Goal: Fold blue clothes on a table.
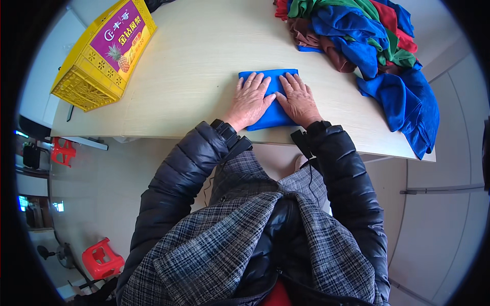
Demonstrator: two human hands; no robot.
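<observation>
One floor (pixel 127 196), pale and faintly glossy, runs beneath and left of the surface. One surface (pixel 189 71): broad, light wood-toned, fine-grained, its near edge bowed by the lens; white panels (pixel 449 148) with thin seams stand at its right. One heap of cloths (pixel 352 35), far right: soft, rumpled, blue, green, red and brown, a blue fold trailing to the near right corner; whether it overhangs there is hard to tell. Two red stools (pixel 103 259), plastic, on the floor at left. One yellow basket (pixel 104 66), upper left: moulded, openwork sides, purple printed panel with pineapple. One blue folded cloth (pixel 273 116), smooth, roughly rectangular, near the surface's near edge, between basket and heap; pale wood extends to either side, widest toward the basket. Two hands, left (pixel 250 99) and right (pixel 298 101), below quilted black sleeves (pixel 173 166): palms down, fingers extended, thumbs nearly meeting, both resting flat upon the folded cloth, gripping nothing.
</observation>
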